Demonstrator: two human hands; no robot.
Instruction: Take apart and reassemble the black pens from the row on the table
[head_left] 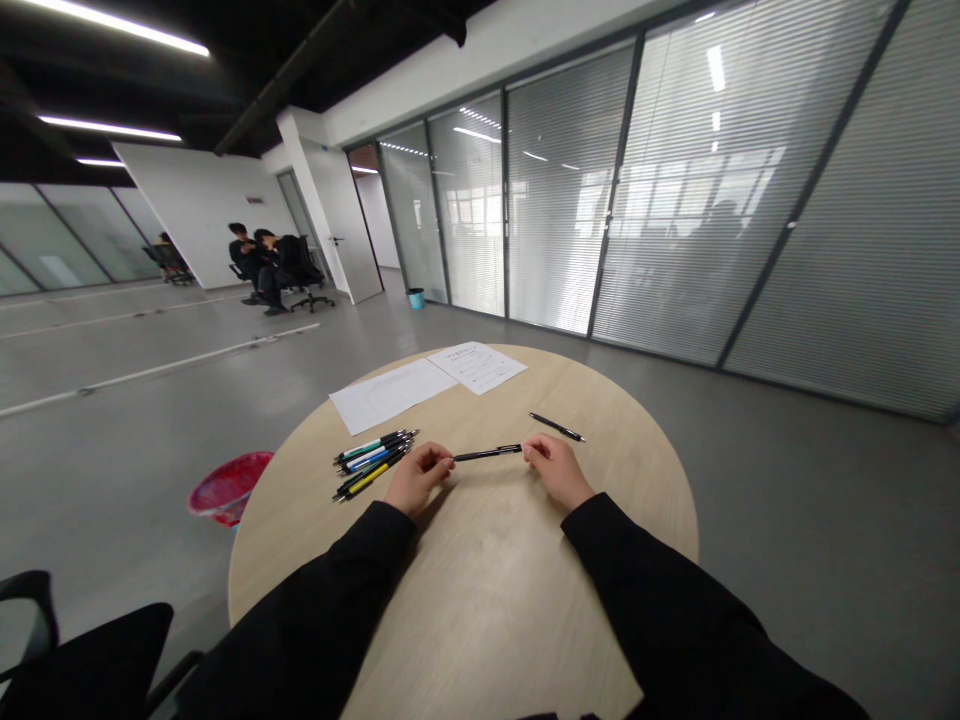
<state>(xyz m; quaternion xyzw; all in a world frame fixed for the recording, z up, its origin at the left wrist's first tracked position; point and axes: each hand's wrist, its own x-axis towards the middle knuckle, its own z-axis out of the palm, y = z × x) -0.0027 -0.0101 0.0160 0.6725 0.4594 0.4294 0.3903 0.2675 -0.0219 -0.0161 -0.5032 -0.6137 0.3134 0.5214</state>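
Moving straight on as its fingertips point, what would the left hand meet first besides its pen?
Probably the right hand, at the other end of the black pen; depth is unclear.

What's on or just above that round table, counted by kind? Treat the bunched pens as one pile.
Paper: 2, the left sheet and the right sheet
Single black pens: 2, the held pen and the loose pen
Pen pile: 1
Total: 5

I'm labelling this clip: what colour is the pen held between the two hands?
The pen is mostly black; it shows best in the head view.
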